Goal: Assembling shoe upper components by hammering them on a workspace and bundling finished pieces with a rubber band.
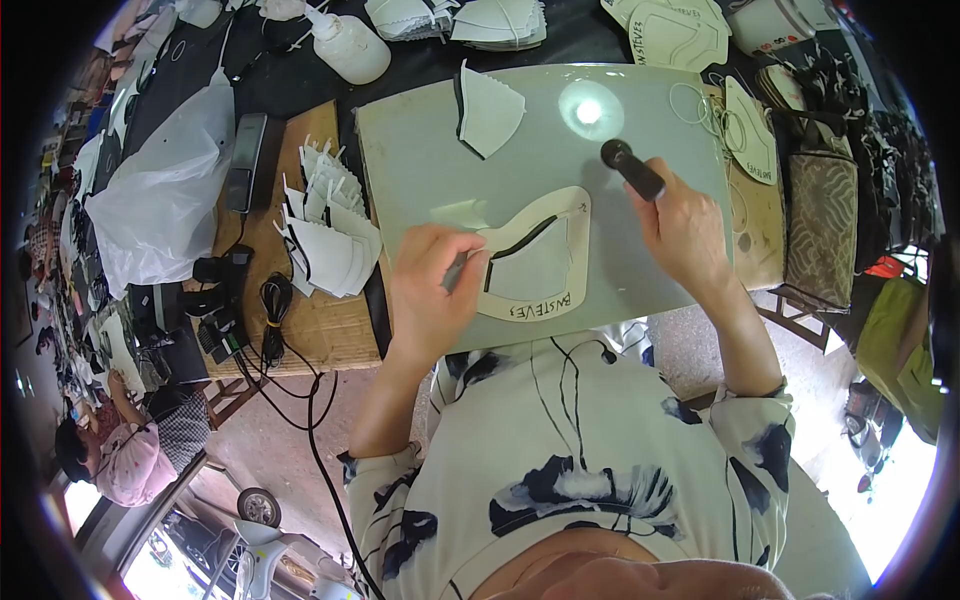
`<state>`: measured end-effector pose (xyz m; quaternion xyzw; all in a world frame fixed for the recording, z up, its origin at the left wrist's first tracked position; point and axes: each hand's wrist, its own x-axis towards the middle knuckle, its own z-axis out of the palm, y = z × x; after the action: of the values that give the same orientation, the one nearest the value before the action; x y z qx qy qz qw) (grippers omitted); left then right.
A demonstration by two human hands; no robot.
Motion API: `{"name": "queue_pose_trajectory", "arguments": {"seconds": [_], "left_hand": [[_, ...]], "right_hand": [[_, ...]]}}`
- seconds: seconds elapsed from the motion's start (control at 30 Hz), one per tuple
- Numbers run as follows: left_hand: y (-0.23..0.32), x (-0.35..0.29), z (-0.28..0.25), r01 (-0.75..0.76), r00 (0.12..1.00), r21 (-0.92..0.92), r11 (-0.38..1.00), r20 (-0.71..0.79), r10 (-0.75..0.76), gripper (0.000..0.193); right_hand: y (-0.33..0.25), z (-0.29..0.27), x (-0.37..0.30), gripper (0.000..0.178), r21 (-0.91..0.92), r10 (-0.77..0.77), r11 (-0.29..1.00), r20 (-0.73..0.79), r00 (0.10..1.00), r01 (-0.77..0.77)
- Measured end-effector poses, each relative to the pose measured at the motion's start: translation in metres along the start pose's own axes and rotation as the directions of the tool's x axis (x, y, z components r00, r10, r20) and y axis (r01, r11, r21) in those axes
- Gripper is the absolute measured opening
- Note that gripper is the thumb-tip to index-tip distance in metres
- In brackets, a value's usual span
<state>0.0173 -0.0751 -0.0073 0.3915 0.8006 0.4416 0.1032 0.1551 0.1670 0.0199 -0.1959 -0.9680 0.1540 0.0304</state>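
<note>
While the right hand [683,218] closes round a dark tool [632,170], holding it just above the right half of the shiny board [640,270], the left hand [436,285] curls low over the board's left half. Thumb and forefinger come close together at the edge of a cream frame [578,240]; whether they pinch anything, I cannot tell. And look inside that frame, flat on the board: a white piece [535,268] with a black strip [525,238] along its upper edge! Up by the board's far edge lies another piece, a white panel [492,112], black along one side. Now the containers: past the board's far left corner leans a white bottle [352,48], its walls hiding whatever is within. Left of the board, a cloudy plastic bag [165,185] bulges, contents too blurred to name. Beyond the far right corner, a white tub [775,25], inside out of sight. Just left of the board, stacked white pieces [340,255] fan out.
</note>
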Motion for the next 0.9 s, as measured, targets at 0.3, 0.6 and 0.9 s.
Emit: {"name": "queue_pose_trajectory", "arguments": {"seconds": [0.3,0.6,0.9], "left_hand": [[0.002,0.002,0.002,-0.086,0.989,0.168,0.982,0.135,0.063,0.011],[0.008,0.008,0.004,-0.074,0.979,0.268,0.961,0.203,0.018,0.008],[0.008,0.007,0.006,-0.14,0.954,0.313,0.939,0.298,0.043,0.007]], "right_hand": [[-0.023,-0.006,-0.024,0.018,0.288,-0.132,0.954,0.151,0.98,0.085],[-0.049,0.014,-0.029,0.023,0.218,-0.329,0.939,0.34,0.881,0.266],[-0.053,0.015,-0.032,0.025,0.181,-0.305,0.949,0.332,0.893,0.257]]}}
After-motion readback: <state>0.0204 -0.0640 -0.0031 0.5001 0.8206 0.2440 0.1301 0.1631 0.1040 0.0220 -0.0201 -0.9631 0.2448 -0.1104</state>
